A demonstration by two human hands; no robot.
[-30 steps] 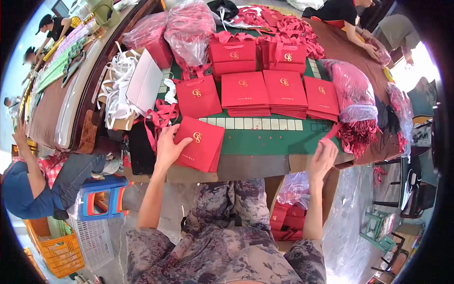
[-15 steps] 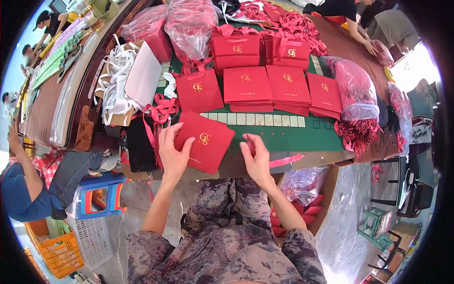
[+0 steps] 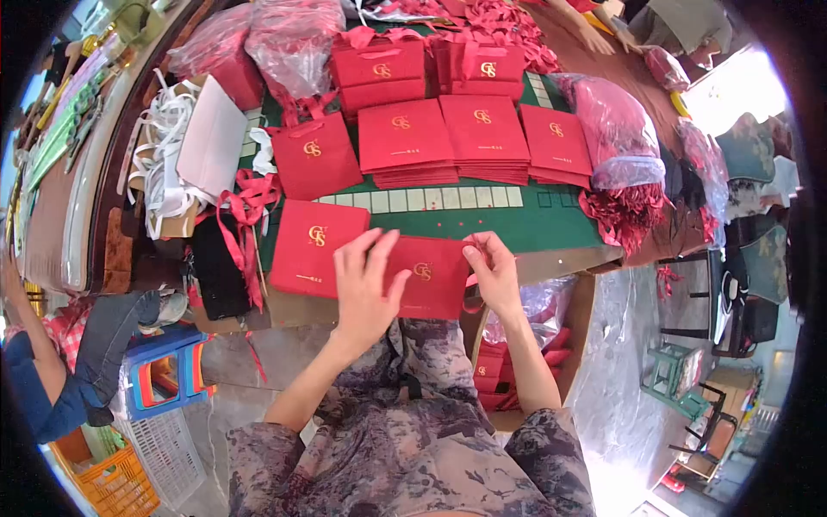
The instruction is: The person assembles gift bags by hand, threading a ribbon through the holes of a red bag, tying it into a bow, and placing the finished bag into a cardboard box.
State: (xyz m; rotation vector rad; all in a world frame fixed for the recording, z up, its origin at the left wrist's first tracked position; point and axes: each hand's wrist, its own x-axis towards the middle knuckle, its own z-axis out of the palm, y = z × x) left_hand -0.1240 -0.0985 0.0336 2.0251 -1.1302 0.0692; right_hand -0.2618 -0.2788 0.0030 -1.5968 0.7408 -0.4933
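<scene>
The right hand (image 3: 494,269) is closing its grip on the upper right corner of the held red paper bag (image 3: 441,280), with thumb and forefinger coming together at the edge and the other fingers curling toward the palm. The left hand (image 3: 365,280) is keeping its grip wide apart, fingers spreading and thumb standing away from them, and it is reaching over the left part of the held red paper bag; whether its fingers are pressing on the paper, I cannot tell. The held red paper bag, which is showing a gold monogram, is lying nearly flat at the near edge of the tabletop (image 3: 551,261), serving here as the landmark. Just to its left, the loose flat red bag (image 3: 312,258) is resting on the tabletop, partly going under the left hand. Beyond the landmark, three stacks of flat red bags (image 3: 407,138) are sitting side by side, and a single upright-looking red bag (image 3: 314,159) is lying to their left. Farther left of the landmark, red ribbons (image 3: 245,215) are trailing over the table edge beside a white box of white ribbons (image 3: 209,142). Right of the landmark and farther back, a clear plastic bag of red ribbons (image 3: 613,129) is spilling its tassel-like ends.
</scene>
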